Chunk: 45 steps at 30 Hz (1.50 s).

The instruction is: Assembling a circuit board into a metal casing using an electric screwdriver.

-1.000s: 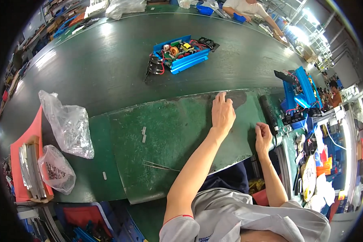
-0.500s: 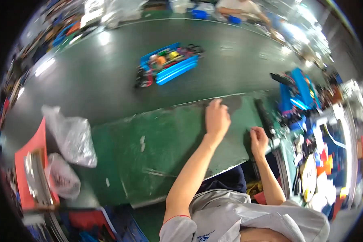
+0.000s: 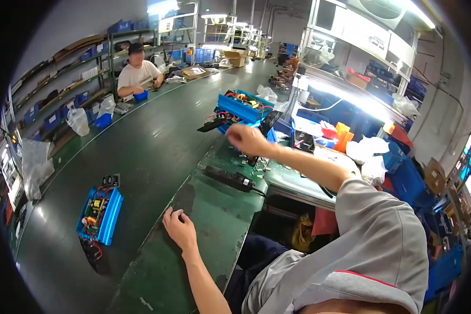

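Apparently at reach stage, with right hand [image 3: 242, 138] before stacked blue electronics housings [image 3: 240, 109] (cannot tell whether pinching), left hand [image 3: 180, 229] loosely spread over worktop [image 3: 220, 227]; presumably calls next for firm grasp.

A long green table [image 3: 152, 157] recedes between shelves [image 3: 111, 68] on its left, holding blue bins [image 3: 52, 119] before a grey wall [image 3: 78, 31], and a bright tube light [image 3: 350, 100] on its right. Lamps [image 3: 214, 16] hang past the table's far end.
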{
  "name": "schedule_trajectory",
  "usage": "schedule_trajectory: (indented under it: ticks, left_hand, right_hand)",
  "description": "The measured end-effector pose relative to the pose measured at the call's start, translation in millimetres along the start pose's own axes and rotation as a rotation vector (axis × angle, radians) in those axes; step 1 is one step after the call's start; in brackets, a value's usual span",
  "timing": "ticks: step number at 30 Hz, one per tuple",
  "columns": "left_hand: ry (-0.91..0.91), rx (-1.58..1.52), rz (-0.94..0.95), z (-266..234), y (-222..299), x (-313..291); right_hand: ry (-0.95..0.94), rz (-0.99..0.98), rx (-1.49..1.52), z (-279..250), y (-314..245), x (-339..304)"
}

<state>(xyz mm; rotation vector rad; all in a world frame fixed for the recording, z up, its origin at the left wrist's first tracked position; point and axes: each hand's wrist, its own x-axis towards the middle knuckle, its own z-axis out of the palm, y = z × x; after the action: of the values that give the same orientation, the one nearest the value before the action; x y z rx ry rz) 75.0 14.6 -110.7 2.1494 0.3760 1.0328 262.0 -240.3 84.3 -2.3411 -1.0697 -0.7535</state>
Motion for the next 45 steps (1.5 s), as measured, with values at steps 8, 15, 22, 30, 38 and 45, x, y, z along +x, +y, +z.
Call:
schedule_trajectory:
  ticks: [8, 15, 22, 30, 38, 45]
  left_hand:
    - [0.016, -0.005, 0.004, 0.5, 2.9, 4.1]
    - [0.052, -0.069, 0.015, -0.9, 3.1, 4.4]
    - [0.076, -0.118, 0.013, 1.1, -1.4, 6.4]
    - [0.066, -0.09, 0.042, 3.1, -13.0, 1.7]
    - [0.043, -1.224, -0.656, -34.2, -16.9, 35.5]
    - [0.08, -1.026, -0.545, -96.1, -7.6, 41.9]
  right_hand:
    - [-0.131, 0.24, -0.564, -17.5, 131.0, 90.8]
    - [-0.213, 0.416, -0.642, 6.9, 158.7, 133.5]
    - [-0.367, 0.519, -0.583, -25.6, 138.6, 145.8]
    - [-0.337, 0.031, -0.46, -85.0, 40.1, 135.2]
    - [-0.388, -0.671, 0.014, -55.2, -60.0, 47.8]
    - [-0.476, -1.316, 0.116, 40.8, -64.0, 11.6]
